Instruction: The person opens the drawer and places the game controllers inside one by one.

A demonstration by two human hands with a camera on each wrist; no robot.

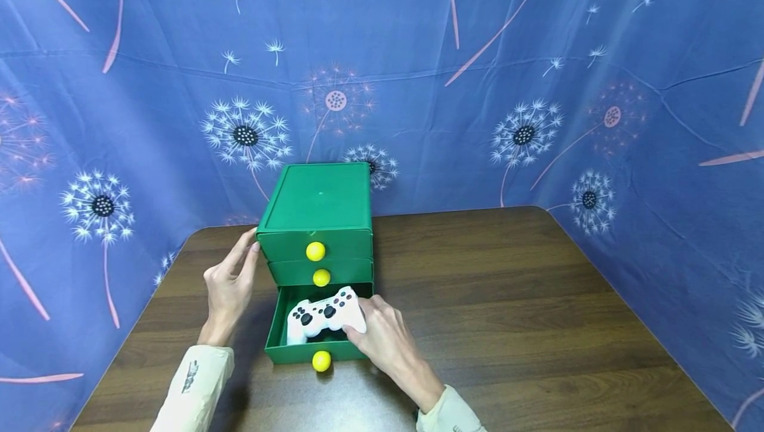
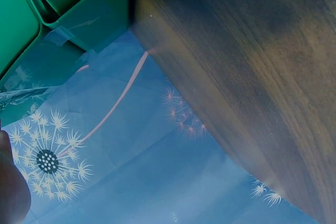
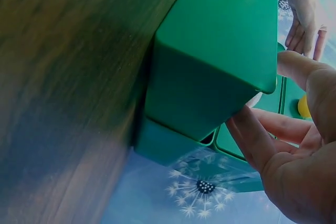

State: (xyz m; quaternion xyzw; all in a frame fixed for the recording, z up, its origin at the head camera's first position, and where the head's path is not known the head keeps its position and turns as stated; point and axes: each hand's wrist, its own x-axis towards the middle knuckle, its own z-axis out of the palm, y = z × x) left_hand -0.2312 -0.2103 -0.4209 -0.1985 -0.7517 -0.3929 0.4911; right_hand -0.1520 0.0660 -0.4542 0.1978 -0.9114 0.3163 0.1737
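Note:
A white game controller (image 1: 322, 316) lies slightly tilted inside the pulled-out bottom drawer (image 1: 343, 352) of a green drawer cabinet (image 1: 319, 200). My right hand (image 1: 390, 339) reaches over the drawer's right side and grips the controller's right end, thumb in front. Only a sliver of the controller (image 3: 255, 99) shows in the right wrist view, behind the drawer wall; there the right hand (image 3: 299, 161) has its fingers at the drawer's rim. With fingers extended, my left hand (image 1: 229, 286) rests against the cabinet's upper left front edge. A blurred part of the left hand (image 2: 13, 182) edges into the left wrist view.
The two upper drawers are closed, each with a yellow ball knob (image 1: 316, 251). Another yellow knob (image 1: 321, 361) sticks out from the bottom drawer's front. A brown wooden table (image 1: 507, 312) carries the cabinet, and a blue dandelion-print cloth (image 1: 418, 120) hangs behind and beside it.

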